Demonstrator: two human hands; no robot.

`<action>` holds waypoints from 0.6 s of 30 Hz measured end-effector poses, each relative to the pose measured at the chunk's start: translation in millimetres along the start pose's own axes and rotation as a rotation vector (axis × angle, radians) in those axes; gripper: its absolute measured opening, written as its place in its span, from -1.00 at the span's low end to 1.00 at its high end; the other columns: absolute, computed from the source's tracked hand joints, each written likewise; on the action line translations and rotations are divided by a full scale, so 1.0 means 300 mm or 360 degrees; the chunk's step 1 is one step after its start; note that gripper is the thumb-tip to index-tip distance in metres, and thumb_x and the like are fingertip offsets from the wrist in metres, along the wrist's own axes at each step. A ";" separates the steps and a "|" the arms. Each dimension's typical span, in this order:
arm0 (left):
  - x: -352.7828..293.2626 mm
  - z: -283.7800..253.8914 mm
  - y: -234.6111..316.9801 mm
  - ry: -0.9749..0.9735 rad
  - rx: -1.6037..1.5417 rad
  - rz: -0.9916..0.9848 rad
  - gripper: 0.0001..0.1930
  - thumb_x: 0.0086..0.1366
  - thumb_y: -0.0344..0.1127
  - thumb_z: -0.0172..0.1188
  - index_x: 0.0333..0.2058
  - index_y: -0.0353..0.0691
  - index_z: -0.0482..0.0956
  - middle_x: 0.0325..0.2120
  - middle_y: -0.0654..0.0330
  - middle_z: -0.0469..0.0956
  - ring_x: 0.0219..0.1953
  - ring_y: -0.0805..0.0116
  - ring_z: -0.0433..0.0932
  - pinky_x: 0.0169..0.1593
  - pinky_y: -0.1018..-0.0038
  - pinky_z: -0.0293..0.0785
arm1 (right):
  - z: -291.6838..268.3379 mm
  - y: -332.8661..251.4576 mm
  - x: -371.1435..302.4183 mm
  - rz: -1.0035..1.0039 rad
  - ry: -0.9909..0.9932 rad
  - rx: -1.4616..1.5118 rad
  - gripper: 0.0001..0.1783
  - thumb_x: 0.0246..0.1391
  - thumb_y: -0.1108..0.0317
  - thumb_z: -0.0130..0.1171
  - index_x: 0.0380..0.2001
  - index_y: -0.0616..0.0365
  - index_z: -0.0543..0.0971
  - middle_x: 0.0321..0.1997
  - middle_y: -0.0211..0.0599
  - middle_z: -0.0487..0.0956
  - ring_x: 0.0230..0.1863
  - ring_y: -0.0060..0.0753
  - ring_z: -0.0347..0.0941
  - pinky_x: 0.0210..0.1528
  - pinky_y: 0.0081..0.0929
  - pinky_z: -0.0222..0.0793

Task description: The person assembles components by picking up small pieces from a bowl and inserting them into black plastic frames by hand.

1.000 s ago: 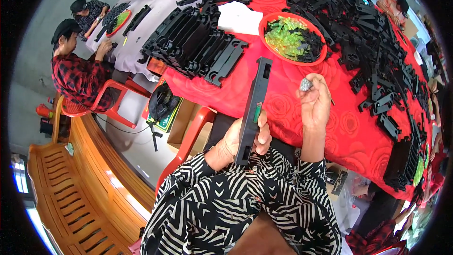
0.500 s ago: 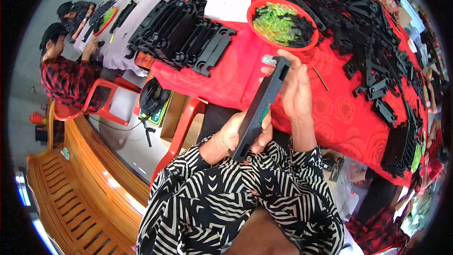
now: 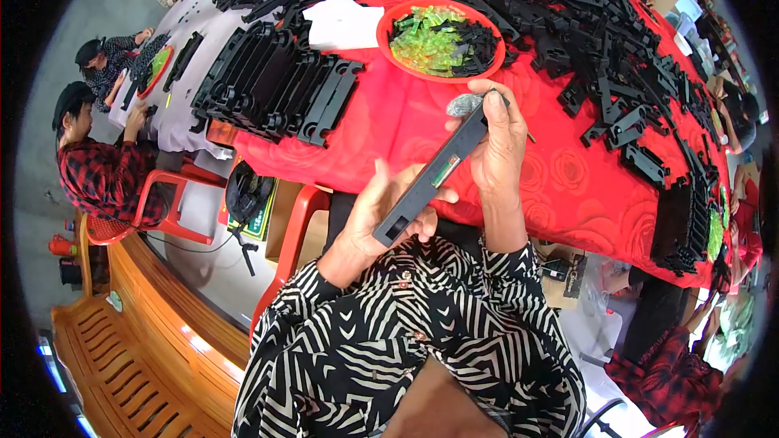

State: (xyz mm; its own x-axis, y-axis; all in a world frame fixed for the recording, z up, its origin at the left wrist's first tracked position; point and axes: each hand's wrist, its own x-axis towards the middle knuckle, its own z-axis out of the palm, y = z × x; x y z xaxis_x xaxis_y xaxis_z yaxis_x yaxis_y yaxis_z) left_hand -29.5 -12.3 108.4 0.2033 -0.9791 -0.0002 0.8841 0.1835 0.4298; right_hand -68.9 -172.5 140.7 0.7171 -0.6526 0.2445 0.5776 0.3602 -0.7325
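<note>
A long black plastic spirit level (image 3: 428,181) with a small green vial in its side is held slantwise over my lap, at the table's near edge. My right hand (image 3: 498,144) grips its upper end, the thumb pressed on top. The lower end rests in my left hand (image 3: 375,209), whose fingertips show on the far side and whose thumb stands away. A grey, rounded clump (image 3: 464,105) shows beside the upper end at my right fingers; whether it is held or lies behind, I cannot tell. Beyond is an orange-red bowl (image 3: 385,42) of green-yellow vials and small black pieces.
Stacked black level bodies (image 3: 272,85) stand left on the red cloth (image 3: 369,126), near a white sheet (image 3: 341,23). A large heap of black parts (image 3: 560,32) covers the far right. A red chair (image 3: 288,235) and a wooden bench (image 3: 130,357) are left; several people sit around.
The spirit level has tilted flatter and its vial side has turned more toward me. My left thumb has lifted away from it, and my right thumb now lies on the upper end. The view has shifted.
</note>
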 end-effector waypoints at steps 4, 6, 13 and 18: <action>0.004 0.018 0.005 -0.0087 0.0138 0.0023 -0.32 0.08 0.12 0.08 -0.03 -0.35 0.17 -0.17 -0.10 0.38 -0.50 0.31 0.47 -0.48 0.57 0.43 | -0.008 -0.003 -0.006 -0.0042 0.0186 -0.0084 -0.73 0.09 0.21 -0.01 -0.29 0.22 0.43 -0.53 -0.28 0.51 -0.58 -0.51 0.46 -0.56 -0.59 0.48; 0.009 0.022 0.001 -0.0084 0.0113 0.0007 -0.34 0.01 -0.09 0.22 -0.04 -0.40 0.17 -0.19 -0.06 0.39 -0.51 0.35 0.44 -0.50 0.59 0.38 | -0.004 -0.016 -0.013 -0.0060 0.0183 -0.0107 -0.73 0.09 0.21 -0.01 -0.29 0.21 0.43 -0.54 -0.30 0.50 -0.61 -0.53 0.45 -0.58 -0.61 0.46; -0.003 0.000 -0.013 -0.0048 0.0211 -0.0065 -0.36 -0.13 -0.20 0.29 -0.09 -0.41 0.26 -0.26 0.00 0.42 -0.58 0.41 0.39 -0.54 0.64 0.32 | 0.031 -0.033 -0.054 -0.0270 0.0114 -0.0226 -0.72 0.09 0.22 -0.02 -0.25 0.22 0.39 -0.57 -0.31 0.49 -0.67 -0.56 0.41 -0.65 -0.67 0.37; 0.004 0.007 -0.021 -0.0118 0.0293 -0.0053 -0.37 -0.20 -0.32 0.31 -0.12 -0.45 0.30 -0.36 -0.04 0.40 -0.70 0.43 0.37 -0.66 0.64 0.29 | 0.042 -0.081 -0.091 -0.0395 0.0048 -0.0270 -0.65 0.05 0.18 0.02 -0.22 0.24 0.36 -0.54 -0.29 0.48 -0.63 -0.54 0.41 -0.61 -0.64 0.39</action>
State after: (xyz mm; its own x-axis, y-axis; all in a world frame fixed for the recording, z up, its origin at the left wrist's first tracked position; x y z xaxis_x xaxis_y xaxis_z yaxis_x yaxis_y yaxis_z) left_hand -35.7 -14.8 107.4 0.1380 -0.9894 0.0462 0.7965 0.1386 0.5885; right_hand -97.5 -155.1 159.7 0.5489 -0.7272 0.4121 0.6584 0.0725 -0.7492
